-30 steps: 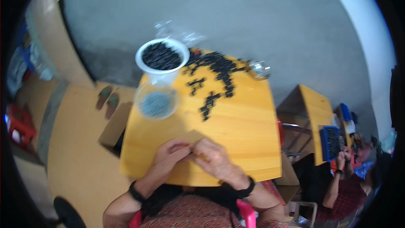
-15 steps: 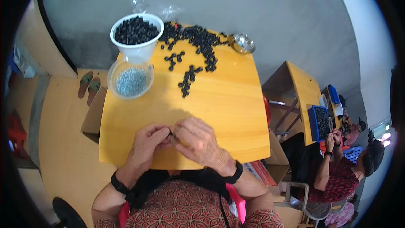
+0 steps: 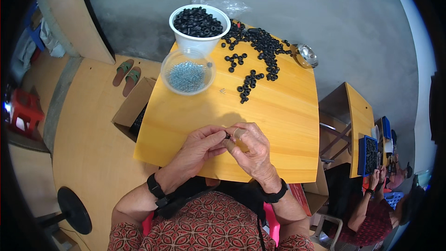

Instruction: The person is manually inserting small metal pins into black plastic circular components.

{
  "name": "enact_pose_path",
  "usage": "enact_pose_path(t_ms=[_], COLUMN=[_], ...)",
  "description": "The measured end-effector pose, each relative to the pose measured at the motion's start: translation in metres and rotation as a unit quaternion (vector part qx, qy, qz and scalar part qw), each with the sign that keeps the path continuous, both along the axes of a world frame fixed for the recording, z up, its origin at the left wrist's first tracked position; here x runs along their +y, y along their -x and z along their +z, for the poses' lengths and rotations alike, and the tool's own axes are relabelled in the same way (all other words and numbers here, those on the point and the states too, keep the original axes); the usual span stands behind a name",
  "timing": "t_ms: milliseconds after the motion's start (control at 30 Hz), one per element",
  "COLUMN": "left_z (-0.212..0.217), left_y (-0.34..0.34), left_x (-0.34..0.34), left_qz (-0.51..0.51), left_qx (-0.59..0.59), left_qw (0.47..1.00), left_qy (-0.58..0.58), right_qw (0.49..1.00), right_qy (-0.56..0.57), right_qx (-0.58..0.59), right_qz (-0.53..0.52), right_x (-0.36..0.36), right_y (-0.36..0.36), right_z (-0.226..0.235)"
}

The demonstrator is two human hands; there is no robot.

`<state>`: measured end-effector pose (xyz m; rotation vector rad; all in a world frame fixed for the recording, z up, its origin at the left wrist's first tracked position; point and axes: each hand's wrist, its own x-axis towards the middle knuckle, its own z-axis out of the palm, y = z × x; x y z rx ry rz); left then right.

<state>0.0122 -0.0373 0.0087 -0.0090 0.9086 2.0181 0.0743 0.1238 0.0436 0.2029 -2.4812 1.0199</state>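
Above the near part of the yellow wooden table [image 3: 283,125], my left hand [image 3: 200,146] pinches a small black round part [image 3: 227,135] between thumb and fingertips. My right hand [image 3: 252,151] meets it from the other side, its thumb and fingers closed close to the part; what they grip is hidden. Tan coverings wrap some of its fingertips. Beyond my hands, loose black round parts [image 3: 269,58] lie scattered over the table. A white tub [image 3: 197,42] is full of similar parts. In front of it, a clear plastic bowl [image 3: 166,76] contains many small silvery screws [image 3: 186,76].
A few tiny metal pieces [image 3: 222,91] lie beside the bowl. A shiny metal bowl [image 3: 306,56] stands at the far right corner. Cardboard boxes [image 3: 132,104] flank the table. At right, another person [image 3: 371,216] works by a blue tray [image 3: 367,158].
The whole view has swung, so the table and its contents appear farther right. My hands stay together over the near table, and the black part between them shows more plainly.
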Motion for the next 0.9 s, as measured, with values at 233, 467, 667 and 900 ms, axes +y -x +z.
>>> enact_pose_path(t_ms=[233,467,667,900], left_z=[-0.002,-0.007,-0.004,-0.008], left_y=[0.004,0.006,0.009,0.013], left_x=[-0.004,-0.008,-0.013,-0.016], left_qz=[-0.003,0.005,0.051,0.07], left_qx=[0.009,-0.028,0.103,0.107], left_qw=[0.999,1.0,0.991,0.99], left_qy=[0.043,-0.004,0.064,0.065], right_qw=[0.998,0.989,0.996,0.979], right_qy=[0.012,-0.119,-0.002,-0.156], right_qx=[-0.015,0.053,-0.079,-0.121], right_qz=[0.058,0.063,0.032,-0.052], right_x=[0.003,0.0,0.031,0.037], right_y=[0.005,0.008,0.052,0.103], right_z=[0.007,0.006,0.019,-0.008])
